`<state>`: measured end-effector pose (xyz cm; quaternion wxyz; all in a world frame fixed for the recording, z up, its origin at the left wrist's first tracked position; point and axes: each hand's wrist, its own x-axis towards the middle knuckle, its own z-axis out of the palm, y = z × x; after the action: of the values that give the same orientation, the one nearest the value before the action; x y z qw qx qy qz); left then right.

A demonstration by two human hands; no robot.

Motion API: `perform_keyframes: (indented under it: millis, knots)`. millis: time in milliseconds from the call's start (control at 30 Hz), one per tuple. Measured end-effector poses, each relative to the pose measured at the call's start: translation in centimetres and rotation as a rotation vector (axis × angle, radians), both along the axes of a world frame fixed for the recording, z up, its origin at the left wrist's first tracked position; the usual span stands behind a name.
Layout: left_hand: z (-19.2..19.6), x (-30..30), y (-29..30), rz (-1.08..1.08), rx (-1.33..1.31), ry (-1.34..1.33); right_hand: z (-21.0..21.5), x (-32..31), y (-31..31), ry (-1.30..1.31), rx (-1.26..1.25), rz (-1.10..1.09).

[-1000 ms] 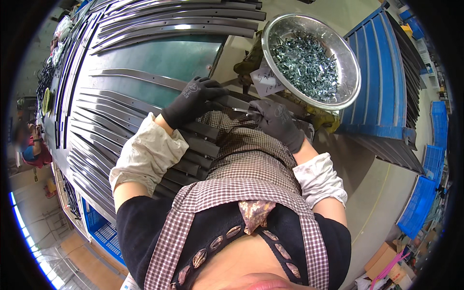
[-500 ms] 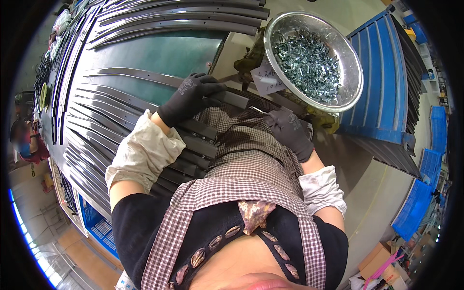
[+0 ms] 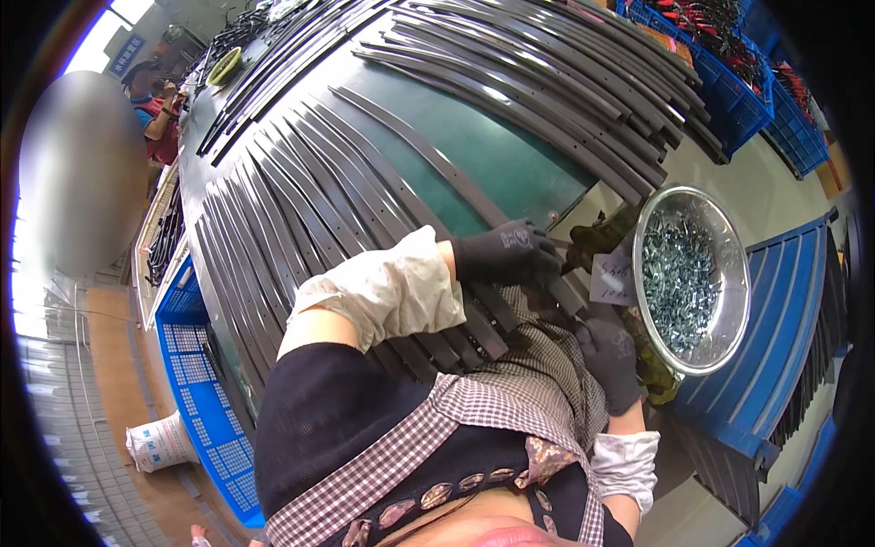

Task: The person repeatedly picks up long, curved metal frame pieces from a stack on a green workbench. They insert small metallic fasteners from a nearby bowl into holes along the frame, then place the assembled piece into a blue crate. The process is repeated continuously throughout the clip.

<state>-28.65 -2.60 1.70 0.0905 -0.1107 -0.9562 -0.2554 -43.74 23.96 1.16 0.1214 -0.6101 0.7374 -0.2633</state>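
Observation:
My gloved left hand (image 3: 508, 252) is closed round a long dark strip (image 3: 437, 159) near its close end, which pokes out past the fingers over my lap. The rest of that strip runs back across the green tabletop (image 3: 392, 146). Just beyond the poking end, my gloved right hand (image 3: 609, 358) has its fingers bent together. Whatever they pinch is too small and hidden to name. On the right stands a round metal bowl (image 3: 744, 301) holding many small shiny metal clips (image 3: 679, 283). A paper card (image 3: 611, 280) with handwriting sits against the bowl's left side.
Many similar dark strips (image 3: 273, 182) lie side by side left of my hands, with another pile (image 3: 547, 100) at the far side. A blue ribbed bin (image 3: 775, 319) stands at right, a blue crate (image 3: 214, 428) at left. Another person (image 3: 162, 118) is at the far left.
The view has swung to the left, so the table and bowl sit further right. My left hand keeps its hold on the strip; the shiny bit seen by my right fingers no longer shows.

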Motion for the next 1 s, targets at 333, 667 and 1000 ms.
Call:
perform_keyframes:
  millis: [333, 667, 1000]
  knots:
    - [3.4, 3.2, 0.7, -0.179, -0.037, -0.028, -3.6, -15.9, 6.8, 0.339, 0.162, -0.501]
    - [9.3, 6.9, -1.9, -0.133, 0.349, -0.578, -8.9, -20.5, 6.7, 0.195, 0.429, -0.455]
    - [-1.2, -9.3, -11.3, 0.51, -0.531, 0.254, -3.9, -18.3, 6.8, -0.091, 0.0, -0.672]
